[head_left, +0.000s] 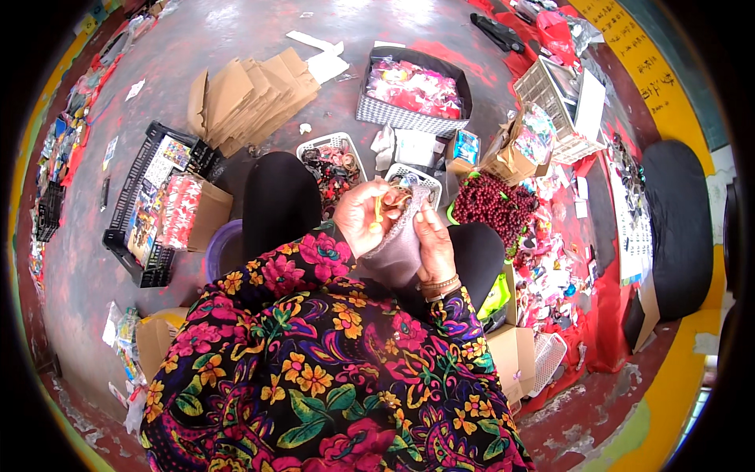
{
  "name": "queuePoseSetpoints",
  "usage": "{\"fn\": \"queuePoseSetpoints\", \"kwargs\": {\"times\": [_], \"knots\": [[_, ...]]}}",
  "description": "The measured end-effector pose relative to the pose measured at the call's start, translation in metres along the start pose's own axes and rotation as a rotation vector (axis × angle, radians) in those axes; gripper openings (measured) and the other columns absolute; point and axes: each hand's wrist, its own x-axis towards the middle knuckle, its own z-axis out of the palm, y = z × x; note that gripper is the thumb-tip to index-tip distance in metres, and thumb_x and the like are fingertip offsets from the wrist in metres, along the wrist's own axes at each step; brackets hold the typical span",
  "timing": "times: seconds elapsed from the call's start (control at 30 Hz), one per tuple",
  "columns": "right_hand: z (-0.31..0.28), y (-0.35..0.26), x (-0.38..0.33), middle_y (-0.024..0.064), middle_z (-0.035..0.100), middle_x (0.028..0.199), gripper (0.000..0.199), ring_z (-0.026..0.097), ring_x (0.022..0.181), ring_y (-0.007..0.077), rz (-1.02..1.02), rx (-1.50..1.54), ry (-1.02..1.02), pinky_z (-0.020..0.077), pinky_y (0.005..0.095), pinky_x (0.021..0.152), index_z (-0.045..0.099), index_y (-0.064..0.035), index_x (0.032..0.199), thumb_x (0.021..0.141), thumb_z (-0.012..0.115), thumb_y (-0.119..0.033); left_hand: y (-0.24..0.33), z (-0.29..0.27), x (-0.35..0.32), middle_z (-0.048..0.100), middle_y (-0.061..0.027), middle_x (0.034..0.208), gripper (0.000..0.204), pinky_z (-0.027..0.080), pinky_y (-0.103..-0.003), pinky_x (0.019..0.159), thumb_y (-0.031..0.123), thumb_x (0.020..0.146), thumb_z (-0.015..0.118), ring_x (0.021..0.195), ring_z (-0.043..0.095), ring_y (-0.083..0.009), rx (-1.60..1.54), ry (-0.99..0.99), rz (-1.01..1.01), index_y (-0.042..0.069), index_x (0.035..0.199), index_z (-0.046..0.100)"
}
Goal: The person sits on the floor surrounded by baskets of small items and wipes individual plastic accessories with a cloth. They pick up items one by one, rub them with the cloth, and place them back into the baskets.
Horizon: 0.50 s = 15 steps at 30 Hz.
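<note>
Above my lap, a small mauve-grey cloth pouch (397, 256) hangs between my hands with its edge turned up. My right hand (435, 245) grips the pouch along its right side, thumb on top. The fingers of my left hand (360, 220) are pinched together at the pouch's mouth, and a thin yellow strip (378, 211) dangles from them. What else lies inside the pouch is hidden. Just beyond my hands are a white basket (363, 161) of dark and red hair ties and a smaller white basket (434, 179), partly covered by the pouch.
A pile of dark red beads (495, 206) sits right of my knee. Farther off stand a checked bin (413, 122) of pink packets and stacked flat cardboard (252, 94). A black crate (126, 189) is at left; loose pieces lie over a red cloth (609, 315) at right.
</note>
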Motion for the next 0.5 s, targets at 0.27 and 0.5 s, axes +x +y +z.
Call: {"fn": "queuePoseSetpoints", "kwargs": {"times": [0.27,0.5], "knots": [[-0.023,0.004,0.010,0.0023,0.057,0.097,0.026,0.050,0.087,0.0089,-0.266,-0.494,-0.023,0.0416,0.0220,0.078,0.052,-0.0003,0.110,0.085,0.053,-0.002,-0.008,-0.015,-0.002,0.057,-0.0065,0.083,0.010,0.043,-0.022,0.063,0.002,0.078,0.052,0.077,0.054,-0.0145,0.138,0.012,-0.209,0.003,0.087,0.054],[-0.032,0.000,0.010,0.0015,0.057,0.092,0.020,0.049,0.084,0.0073,-0.273,-0.379,-0.096,0.0411,0.0205,0.077,0.053,-0.0030,0.107,0.087,0.050,-0.006,-0.002,-0.009,-0.004,0.057,-0.0039,0.085,0.011,0.044,-0.023,0.062,0.008,0.084,0.055,0.077,0.055,-0.0133,0.435,0.025,-0.330,0.006,0.095,0.054]]}}
